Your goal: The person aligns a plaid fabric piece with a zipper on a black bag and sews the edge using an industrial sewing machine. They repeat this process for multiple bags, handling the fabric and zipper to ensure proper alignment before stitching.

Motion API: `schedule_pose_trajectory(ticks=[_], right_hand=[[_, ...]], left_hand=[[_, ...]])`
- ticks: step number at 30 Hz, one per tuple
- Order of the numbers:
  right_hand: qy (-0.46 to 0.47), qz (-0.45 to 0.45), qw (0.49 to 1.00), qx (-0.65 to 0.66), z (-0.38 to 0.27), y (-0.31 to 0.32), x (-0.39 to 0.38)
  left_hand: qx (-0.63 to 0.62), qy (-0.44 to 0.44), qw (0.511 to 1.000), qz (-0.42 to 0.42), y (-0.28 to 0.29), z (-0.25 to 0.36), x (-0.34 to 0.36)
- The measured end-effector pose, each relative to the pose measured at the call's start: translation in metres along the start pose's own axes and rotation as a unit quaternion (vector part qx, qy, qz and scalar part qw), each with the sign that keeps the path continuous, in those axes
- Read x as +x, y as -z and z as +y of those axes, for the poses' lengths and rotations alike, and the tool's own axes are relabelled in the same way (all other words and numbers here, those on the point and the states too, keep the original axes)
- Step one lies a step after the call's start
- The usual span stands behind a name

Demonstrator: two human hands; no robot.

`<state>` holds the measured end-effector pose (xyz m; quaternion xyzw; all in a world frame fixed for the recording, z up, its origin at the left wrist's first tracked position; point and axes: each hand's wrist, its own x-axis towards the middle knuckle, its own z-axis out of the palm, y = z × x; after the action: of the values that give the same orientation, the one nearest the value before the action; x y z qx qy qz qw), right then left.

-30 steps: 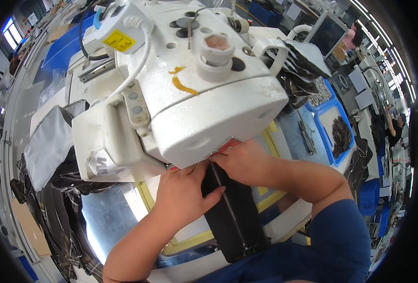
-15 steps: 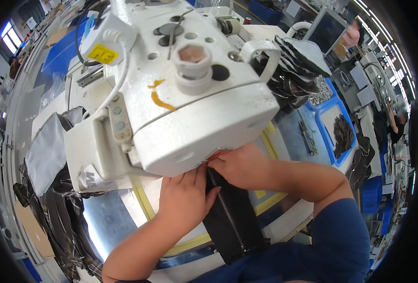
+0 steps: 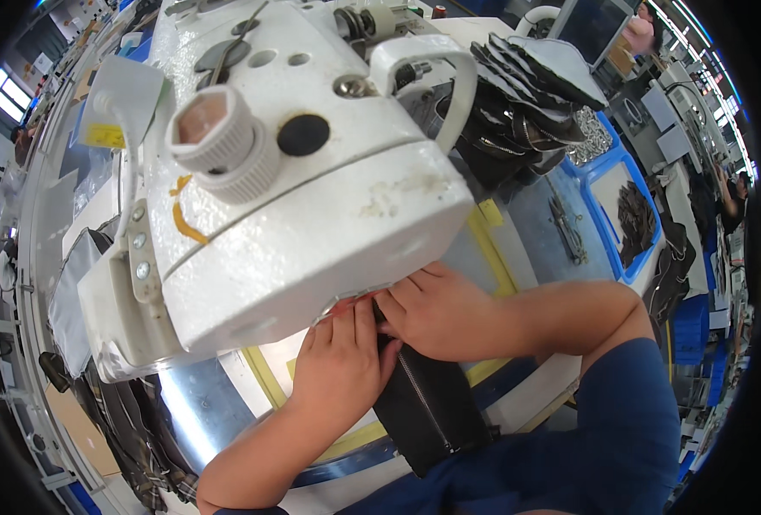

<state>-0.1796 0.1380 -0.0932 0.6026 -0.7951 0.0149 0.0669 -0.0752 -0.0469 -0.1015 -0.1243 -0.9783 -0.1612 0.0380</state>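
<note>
A black strip of cloth with a metal zipper (image 3: pixel 428 399) runs from my lap up beneath the head of a white sewing machine (image 3: pixel 329 240). On its left edge lies my left hand (image 3: pixel 339 365), fingers stretched out side by side and thumb apart on the cloth. My right hand (image 3: pixel 440 313) is closed on the same strip from the right, its fingers bent and its thumb near my left thumb. A bit of red (image 3: pixel 350 303) shows at the fingertips under the machine head. The needle and the cloth's far end are hidden by the machine.
Dark zippered pieces (image 3: pixel 518 112) are heaped behind the machine on the right. Beside them, a blue tray (image 3: pixel 614 249) holds dark strips and small metal parts. Metal snips (image 3: pixel 567 227) lie nearby. Plaid dark cloth (image 3: pixel 127 429) hangs at the left. People work farther off.
My view has shifted closer to the machine, whose head now appears lower and farther left. My right hand has curled more over the strip, nearer my left hand, which keeps its pose.
</note>
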Motion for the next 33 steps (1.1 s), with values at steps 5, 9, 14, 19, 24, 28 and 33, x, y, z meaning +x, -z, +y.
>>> schedule_pose_trajectory(ticks=[5, 9, 14, 19, 24, 28, 33], right_hand=[[-0.023, 0.005, 0.999, 0.033, -0.005, -0.004, -0.004], [-0.045, -0.004, 0.998, 0.050, -0.011, -0.003, -0.005], [-0.046, -0.005, 0.996, 0.071, -0.010, -0.002, -0.004], [-0.051, -0.008, 0.996, 0.077, -0.008, -0.002, -0.004], [-0.058, 0.002, 0.994, 0.093, -0.007, -0.003, -0.002], [-0.067, 0.008, 0.992, 0.108, -0.006, -0.003, -0.001], [-0.075, -0.007, 0.989, 0.125, -0.005, 0.001, 0.001]], left_hand=[[-0.010, -0.005, 0.999, -0.030, 0.008, 0.005, -0.001], [0.023, -0.023, 0.998, -0.046, 0.004, 0.006, -0.005], [0.025, -0.013, 0.998, -0.057, 0.000, 0.006, -0.005], [0.029, -0.012, 0.999, -0.035, -0.001, 0.006, -0.002], [0.028, -0.010, 0.998, -0.048, 0.003, 0.006, 0.001], [0.013, -0.010, 0.998, -0.067, 0.005, 0.004, 0.001], [-0.002, 0.003, 0.999, -0.044, 0.010, 0.003, 0.004]])
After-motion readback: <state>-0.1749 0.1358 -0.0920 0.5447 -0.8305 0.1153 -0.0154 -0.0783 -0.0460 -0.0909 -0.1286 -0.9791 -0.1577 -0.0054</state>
